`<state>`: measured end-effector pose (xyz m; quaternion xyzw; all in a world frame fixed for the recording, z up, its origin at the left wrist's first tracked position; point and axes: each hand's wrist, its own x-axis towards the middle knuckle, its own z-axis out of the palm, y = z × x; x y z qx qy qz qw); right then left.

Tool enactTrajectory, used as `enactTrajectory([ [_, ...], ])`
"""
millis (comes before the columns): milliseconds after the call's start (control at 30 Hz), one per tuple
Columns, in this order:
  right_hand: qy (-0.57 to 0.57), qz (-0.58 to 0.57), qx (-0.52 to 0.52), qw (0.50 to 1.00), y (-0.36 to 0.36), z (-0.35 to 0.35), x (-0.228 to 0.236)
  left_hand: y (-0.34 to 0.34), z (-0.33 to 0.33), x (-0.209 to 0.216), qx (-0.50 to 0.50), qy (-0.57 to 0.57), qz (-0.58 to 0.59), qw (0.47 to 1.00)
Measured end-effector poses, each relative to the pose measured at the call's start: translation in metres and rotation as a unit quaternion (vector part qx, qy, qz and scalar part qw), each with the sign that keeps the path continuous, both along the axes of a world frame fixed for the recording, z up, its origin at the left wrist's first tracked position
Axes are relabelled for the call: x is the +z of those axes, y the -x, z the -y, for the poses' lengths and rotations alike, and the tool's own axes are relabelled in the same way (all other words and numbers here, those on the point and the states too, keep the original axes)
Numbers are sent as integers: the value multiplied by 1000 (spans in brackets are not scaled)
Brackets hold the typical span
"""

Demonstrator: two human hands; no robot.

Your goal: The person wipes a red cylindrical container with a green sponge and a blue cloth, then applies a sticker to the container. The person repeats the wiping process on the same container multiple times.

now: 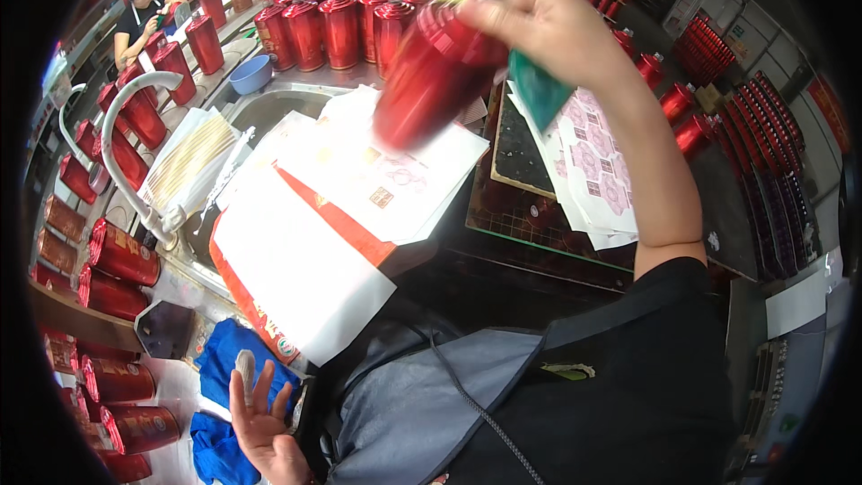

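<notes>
High in the middle of the view, my right hand [548, 22] is closed on the top end of a shiny red thermos flask casing [431, 81]. The casing is tilted, blurred by motion, and hangs above white printed sheets [386, 198]. Below that hand shows a flat green piece [539, 94], perhaps a scraper; whether the hand grips it too I cannot tell. At the lower left, my left hand [269, 436] is open and palm up, fingers apart, with a pale wrap on one finger. It holds nothing and is close to a blue cloth [229, 359].
Several red casings [337, 31] stand on the far bench, and more [126, 251] are at the left. A sink with a white curved tap [112, 139] lies under the papers. Purple-printed sheets [593, 162] rest at the right. A blue bowl [251, 74] stands by the sink. Another person [135, 31] sits far left.
</notes>
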<state>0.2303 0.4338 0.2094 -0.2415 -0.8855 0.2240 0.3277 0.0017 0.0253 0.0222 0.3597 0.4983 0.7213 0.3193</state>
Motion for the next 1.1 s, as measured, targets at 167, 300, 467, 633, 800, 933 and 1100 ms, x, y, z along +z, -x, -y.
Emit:
enactTrajectory([
  [167, -248, 133, -303, 911, -68, -183, -3, 6, 6, -8, 103, 68, -5, 992],
  [300, -174, 230, -473, 832, -93, -273, -28, 4, 8, -5, 120, 92, -12, 988],
  [467, -111, 261, -522, 804, -111, -348, -62, 4, 18, -24, 184, 142, -38, 972],
  [633, -138, 304, -498, 800, -210, -430, -56, 5, -9, -14, 141, 153, -10, 978],
  [800, -129, 338, -572, 736, -230, -463, -34, 14, -17, -21, 96, 109, 5, 989],
  [933, -230, 367, -484, 761, -89, -405, 4, 4, -11, -7, 113, 124, 11, 986],
  [1100, -242, 228, -123, 935, 123, -237, 47, 16, -17, -3, 99, 119, 18, 988],
])
